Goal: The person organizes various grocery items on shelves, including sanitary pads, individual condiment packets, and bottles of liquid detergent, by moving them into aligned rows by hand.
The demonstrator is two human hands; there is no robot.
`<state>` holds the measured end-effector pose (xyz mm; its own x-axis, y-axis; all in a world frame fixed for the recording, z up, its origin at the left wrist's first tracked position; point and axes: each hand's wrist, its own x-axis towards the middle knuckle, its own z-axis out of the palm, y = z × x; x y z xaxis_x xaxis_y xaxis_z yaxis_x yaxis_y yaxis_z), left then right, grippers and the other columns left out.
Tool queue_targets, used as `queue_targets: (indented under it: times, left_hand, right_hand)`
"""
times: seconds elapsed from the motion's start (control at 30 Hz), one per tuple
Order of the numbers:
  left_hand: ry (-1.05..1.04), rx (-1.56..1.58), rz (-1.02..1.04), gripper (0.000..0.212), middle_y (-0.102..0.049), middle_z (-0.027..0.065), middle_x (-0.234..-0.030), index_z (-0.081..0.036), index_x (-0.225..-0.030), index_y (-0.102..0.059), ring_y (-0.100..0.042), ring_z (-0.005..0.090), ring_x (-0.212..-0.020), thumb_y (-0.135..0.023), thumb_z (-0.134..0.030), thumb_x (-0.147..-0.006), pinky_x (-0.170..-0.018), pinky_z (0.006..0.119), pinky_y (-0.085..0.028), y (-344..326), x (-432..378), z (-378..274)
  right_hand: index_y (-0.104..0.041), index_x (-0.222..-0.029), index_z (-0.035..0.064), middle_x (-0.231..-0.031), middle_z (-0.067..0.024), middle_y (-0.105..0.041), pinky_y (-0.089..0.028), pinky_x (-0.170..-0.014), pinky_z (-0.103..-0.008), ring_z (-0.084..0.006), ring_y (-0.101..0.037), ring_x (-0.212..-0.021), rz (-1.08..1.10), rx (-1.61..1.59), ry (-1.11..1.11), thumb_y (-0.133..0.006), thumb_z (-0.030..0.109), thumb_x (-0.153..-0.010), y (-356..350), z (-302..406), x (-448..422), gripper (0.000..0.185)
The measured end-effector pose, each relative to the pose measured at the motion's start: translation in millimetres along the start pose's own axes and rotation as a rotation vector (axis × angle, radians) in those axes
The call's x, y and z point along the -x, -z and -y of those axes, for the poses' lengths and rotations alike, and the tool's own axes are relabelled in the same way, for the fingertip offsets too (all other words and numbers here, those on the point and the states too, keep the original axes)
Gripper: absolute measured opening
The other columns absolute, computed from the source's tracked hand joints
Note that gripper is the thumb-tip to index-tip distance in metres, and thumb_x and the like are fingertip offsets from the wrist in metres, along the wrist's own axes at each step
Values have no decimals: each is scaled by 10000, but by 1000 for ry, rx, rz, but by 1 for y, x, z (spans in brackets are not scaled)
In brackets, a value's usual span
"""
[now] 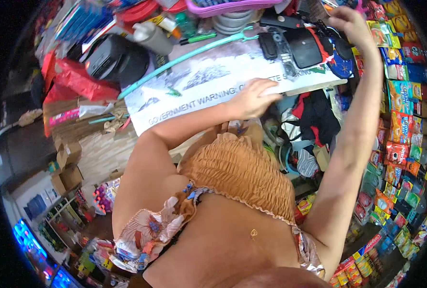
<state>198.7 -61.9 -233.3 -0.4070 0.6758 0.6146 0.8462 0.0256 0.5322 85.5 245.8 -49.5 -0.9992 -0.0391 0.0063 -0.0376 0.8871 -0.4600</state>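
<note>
My left hand (257, 98) lies at the front edge of the counter (206, 104), whose white covering bears printing. Its fingers are a little apart, with nothing visible in them. At the upper right, my right hand (350, 27) reaches past the counter's far right part, fingers bent. It is close to a small black item (321, 28) with a coiled look; whether it touches or grips anything is unclear. Nearby lie a dark remote control (284, 52), a flat black case (304, 48) and a dark blue round item (342, 66). A long teal rod (184, 61) with a pronged end crosses the counter.
Behind the rod are a green marker (199, 38), a grey bottle (154, 37) and a purple basket (231, 10). A bulky black object (116, 59) sits left, beside red plastic (87, 81). Snack packets (400, 126) hang along the right. Dark cloth (318, 111) lies below the counter.
</note>
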Motion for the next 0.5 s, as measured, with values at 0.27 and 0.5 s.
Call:
queue_targets:
  times: [0.27, 0.5]
  left_hand:
    - [617, -518, -22, 415, -432, 186, -1213, -75, -1041, -536, -400, 361, -1145, -544, 45, -644, -919, 466, -348, 123, 168, 1]
    - [838, -584, -193, 446, -422, 190, -1229, -68, -1052, -561, -393, 359, -1151, -513, 66, -629, -928, 475, -340, 163, 232, 23]
  right_hand:
    - [-640, -889, 18, -784, -126, -639, -477, -661, -318, -194, -611, -719, 321, -121, 129, -676, 73, -682, -253, 108, 52, 217]
    - [-520, -1196, 118, -1015, -152, -561, -445, -852, -413, -345, -511, -1016, 225, -179, 261, -726, 180, -683, -359, 247, 90, 556]
